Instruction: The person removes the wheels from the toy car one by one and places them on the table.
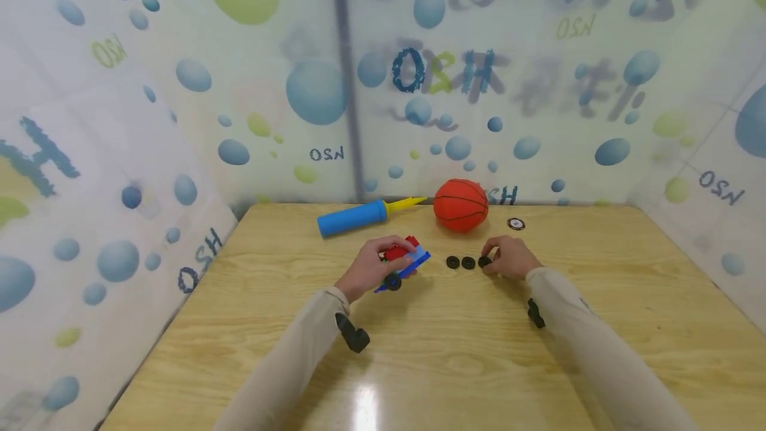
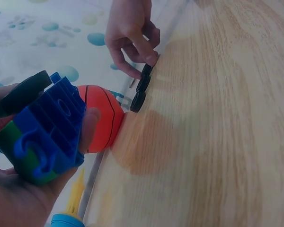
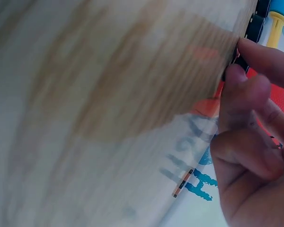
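Orange basketball [image 1: 461, 205]; blue pump [image 1: 353, 218]; wooden table [image 1: 443, 358].

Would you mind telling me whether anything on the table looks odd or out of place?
The toy car in the left hand shows only one wheel; three loose wheels lie in a row by the right hand.

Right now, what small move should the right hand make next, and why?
Probably lift the wheel it pinches and carry it to the toy car. The right hand already grips the end one of three wheels in a row, and the left hand holds the car ready.
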Available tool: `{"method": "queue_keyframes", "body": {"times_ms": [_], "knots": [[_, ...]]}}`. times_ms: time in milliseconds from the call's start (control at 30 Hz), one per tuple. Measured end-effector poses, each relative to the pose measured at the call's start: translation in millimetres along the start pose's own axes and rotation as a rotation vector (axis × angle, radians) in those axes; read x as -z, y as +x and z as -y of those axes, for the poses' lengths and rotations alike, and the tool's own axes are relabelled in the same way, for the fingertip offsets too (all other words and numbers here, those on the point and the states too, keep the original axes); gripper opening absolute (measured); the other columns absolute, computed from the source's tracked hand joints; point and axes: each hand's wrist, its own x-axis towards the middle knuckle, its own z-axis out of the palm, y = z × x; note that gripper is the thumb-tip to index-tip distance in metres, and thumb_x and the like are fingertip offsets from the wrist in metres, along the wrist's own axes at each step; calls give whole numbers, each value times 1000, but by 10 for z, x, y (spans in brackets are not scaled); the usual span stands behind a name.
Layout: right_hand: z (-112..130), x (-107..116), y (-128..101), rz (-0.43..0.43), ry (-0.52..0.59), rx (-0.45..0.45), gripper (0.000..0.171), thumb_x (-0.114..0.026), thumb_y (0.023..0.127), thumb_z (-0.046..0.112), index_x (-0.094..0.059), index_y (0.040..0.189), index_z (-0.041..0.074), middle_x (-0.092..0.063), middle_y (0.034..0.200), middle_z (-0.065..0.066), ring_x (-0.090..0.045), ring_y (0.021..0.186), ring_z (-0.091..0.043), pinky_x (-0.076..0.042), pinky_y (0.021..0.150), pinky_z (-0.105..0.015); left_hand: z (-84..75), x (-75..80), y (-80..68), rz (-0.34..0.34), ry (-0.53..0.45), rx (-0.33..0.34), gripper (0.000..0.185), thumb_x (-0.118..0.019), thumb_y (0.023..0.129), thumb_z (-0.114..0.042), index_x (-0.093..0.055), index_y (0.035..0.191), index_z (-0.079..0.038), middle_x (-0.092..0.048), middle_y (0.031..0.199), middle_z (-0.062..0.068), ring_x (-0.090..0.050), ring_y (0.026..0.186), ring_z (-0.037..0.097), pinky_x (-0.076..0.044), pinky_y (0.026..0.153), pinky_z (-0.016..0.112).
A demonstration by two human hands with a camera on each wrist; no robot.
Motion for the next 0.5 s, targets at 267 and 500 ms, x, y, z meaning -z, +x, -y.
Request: {"method": "queue_keyframes", "body": {"times_ms": [267, 500], "knots": [[-21, 1, 5, 46, 32, 29, 33, -76, 86, 11, -64, 116, 3, -65, 78, -7, -57, 54, -13, -48, 55, -26, -10, -21, 18, -10, -3, 1, 20, -69, 96, -28, -71, 116, -28, -65, 128, 1, -56, 117, 24, -53, 95, 38], [91, 82, -106, 37, -122, 39, 53, -78, 85, 20, -56, 129, 0, -68, 88, -11, -62, 70, -18, -50, 66, -32, -8, -47, 40, -11, -23, -2, 20, -69, 96, -25, -71, 116, -26, -65, 129, 2, -56, 118, 25, -53, 97, 40]]}}
